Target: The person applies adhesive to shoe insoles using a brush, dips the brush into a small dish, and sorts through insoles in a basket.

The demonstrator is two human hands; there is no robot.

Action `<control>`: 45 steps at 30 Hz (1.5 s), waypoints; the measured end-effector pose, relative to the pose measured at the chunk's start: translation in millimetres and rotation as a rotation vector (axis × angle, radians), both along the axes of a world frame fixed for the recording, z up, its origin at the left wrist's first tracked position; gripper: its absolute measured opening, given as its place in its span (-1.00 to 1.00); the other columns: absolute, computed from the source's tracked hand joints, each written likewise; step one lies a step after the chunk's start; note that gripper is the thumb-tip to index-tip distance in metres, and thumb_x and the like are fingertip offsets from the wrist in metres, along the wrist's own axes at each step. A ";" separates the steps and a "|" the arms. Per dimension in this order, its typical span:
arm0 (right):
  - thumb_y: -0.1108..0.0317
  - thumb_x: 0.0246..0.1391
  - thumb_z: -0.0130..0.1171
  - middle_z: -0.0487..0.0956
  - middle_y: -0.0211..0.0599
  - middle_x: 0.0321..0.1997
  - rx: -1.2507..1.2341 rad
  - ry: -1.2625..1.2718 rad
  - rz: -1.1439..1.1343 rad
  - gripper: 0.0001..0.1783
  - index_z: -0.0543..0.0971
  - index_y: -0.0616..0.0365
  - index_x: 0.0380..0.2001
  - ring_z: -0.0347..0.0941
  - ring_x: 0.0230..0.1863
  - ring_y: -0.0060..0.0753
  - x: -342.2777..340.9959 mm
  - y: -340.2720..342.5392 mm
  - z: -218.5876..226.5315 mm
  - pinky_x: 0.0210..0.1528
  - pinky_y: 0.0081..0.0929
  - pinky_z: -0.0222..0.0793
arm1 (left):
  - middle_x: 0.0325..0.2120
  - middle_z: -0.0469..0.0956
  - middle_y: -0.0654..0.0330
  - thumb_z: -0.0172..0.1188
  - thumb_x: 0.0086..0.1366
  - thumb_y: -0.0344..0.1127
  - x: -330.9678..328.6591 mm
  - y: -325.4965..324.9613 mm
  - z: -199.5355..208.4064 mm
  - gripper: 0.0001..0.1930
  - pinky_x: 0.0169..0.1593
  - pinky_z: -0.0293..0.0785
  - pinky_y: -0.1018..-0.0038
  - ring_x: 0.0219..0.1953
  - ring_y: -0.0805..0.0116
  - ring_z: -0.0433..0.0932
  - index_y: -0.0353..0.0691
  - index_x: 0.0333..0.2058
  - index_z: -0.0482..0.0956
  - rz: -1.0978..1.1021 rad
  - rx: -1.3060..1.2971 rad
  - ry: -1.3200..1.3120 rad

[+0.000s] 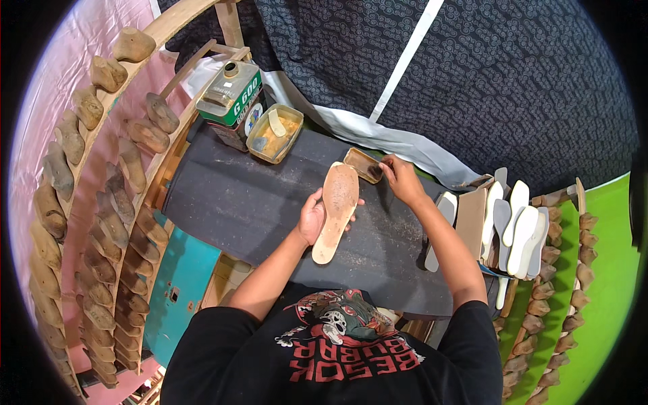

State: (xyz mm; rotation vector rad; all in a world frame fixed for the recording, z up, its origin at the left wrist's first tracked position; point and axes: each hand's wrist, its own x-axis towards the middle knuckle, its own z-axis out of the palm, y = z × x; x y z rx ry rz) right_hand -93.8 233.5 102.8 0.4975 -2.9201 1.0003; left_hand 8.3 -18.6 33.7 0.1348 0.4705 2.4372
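Observation:
My left hand [312, 217] holds a tan shoe insole [335, 209] from beneath, tilted over the dark work mat [236, 202]. My right hand [399, 177] reaches into a small flat brown tin [362, 164] just beyond the insole's toe end; its fingers are pinched at the tin's right edge, and what they grip is hidden.
A green-and-white glue can [233, 101] and a square tub of yellow adhesive [274, 133] stand at the mat's far left. Racks of wooden shoe lasts [101, 223] line the left; white and grey insoles [516, 226] stand in a box at right, more lasts [550, 283] beside them.

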 end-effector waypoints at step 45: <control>0.47 0.18 0.30 0.62 -0.13 -0.34 -0.014 0.386 0.250 -0.80 0.58 0.26 -0.14 0.58 -0.37 -0.17 88.7 -27.9 108.3 -0.28 -0.33 0.52 | -0.04 0.62 0.18 -0.48 0.44 0.54 -30.2 21.4 20.7 -0.07 -0.20 0.62 0.38 -0.22 0.36 0.63 -0.15 0.29 0.42 0.117 -0.254 0.036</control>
